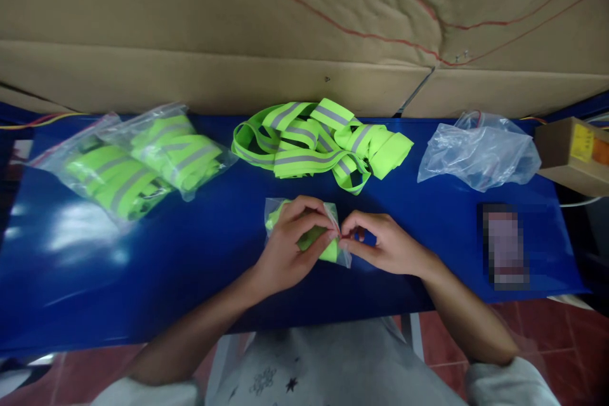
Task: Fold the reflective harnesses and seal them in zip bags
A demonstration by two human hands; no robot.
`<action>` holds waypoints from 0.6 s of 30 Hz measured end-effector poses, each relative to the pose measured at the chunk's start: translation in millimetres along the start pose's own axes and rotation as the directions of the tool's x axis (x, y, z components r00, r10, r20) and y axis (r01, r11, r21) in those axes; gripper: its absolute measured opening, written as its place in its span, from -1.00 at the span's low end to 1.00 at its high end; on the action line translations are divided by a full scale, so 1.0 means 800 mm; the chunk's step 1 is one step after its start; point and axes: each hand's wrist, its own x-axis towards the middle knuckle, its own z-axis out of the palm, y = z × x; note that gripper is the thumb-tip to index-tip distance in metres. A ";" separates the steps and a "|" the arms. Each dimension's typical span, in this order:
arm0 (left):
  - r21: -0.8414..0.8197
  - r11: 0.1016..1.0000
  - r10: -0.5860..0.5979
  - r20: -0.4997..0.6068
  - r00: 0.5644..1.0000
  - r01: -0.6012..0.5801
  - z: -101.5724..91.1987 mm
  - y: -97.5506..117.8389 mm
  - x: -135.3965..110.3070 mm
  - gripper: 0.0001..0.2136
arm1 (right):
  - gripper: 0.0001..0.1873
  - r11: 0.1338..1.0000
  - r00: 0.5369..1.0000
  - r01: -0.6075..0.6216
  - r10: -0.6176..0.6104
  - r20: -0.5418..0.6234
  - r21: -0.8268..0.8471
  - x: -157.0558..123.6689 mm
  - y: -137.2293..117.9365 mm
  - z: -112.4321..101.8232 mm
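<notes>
Neon-green reflective band enclosed in small zip bag, bag mouth pinched closed by left hand and right hand, loose bands heaped at 12 o'clock.

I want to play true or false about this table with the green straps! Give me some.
1. The left hand and the right hand both pinch the small bag. True.
2. The table is red. False: it is blue.
3. Loose green straps lie in a pile behind the hands. True.
4. The filled bags lie on the right. False: they lie on the left; empty clear bags lie on the right.
</notes>
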 end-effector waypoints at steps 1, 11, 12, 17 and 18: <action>0.025 1.000 0.008 -0.002 1.000 -0.008 0.001 0.000 -0.001 -0.94 | -0.89 1.000 1.000 0.000 0.000 0.003 0.005 0.000 -0.001 0.000; 0.151 0.984 0.118 -0.188 0.975 -0.090 0.017 0.011 -0.022 -0.88 | -0.80 0.999 0.991 -0.029 0.035 -0.132 0.045 0.000 -0.030 0.028; 0.162 0.982 0.125 -0.199 0.972 -0.094 0.018 0.011 -0.024 -0.88 | -0.79 0.993 0.989 -0.044 0.058 -0.133 0.106 0.000 -0.031 0.030; 0.157 0.986 0.089 -0.262 0.961 -0.049 0.011 0.015 -0.033 -0.90 | -0.79 0.956 0.940 -0.178 0.236 -0.248 0.234 0.003 -0.012 0.020; 0.139 0.990 0.072 -0.290 0.954 -0.032 0.007 0.014 -0.034 -0.90 | -0.79 0.959 0.921 -0.185 0.246 -0.301 0.216 0.005 -0.007 0.016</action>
